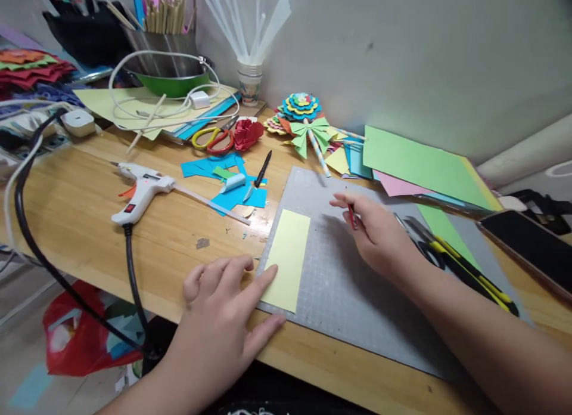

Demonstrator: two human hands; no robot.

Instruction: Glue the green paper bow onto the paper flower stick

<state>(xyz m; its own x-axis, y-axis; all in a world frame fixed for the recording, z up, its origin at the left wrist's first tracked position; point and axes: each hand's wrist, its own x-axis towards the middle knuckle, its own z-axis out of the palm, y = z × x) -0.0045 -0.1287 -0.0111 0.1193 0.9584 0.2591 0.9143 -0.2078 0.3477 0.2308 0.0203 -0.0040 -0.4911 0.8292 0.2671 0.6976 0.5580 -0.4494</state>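
My left hand (223,307) is open at the front edge of the grey cutting mat (357,302). Its index fingertip rests on a pale yellow paper strip (288,260), which lies flat near the mat's left edge; the thumb touches the mat's border. Raised above the mat, my right hand (370,230) is closed around a thin red, pen-like tool (353,217), mostly hidden by the fingers. To the right of that hand, on the mat, lie a yellow-and-black utility knife (476,272), dark-handled scissors (424,245) and a green paper strip (447,233).
A white glue gun (145,188) lies left, its black cord hanging over the edge. Blue paper scraps (232,185), a black pen (263,169) and red-yellow scissors (214,139) lie behind. Paper flowers (304,108), green sheets (424,164) and a phone (531,248) are farther around.
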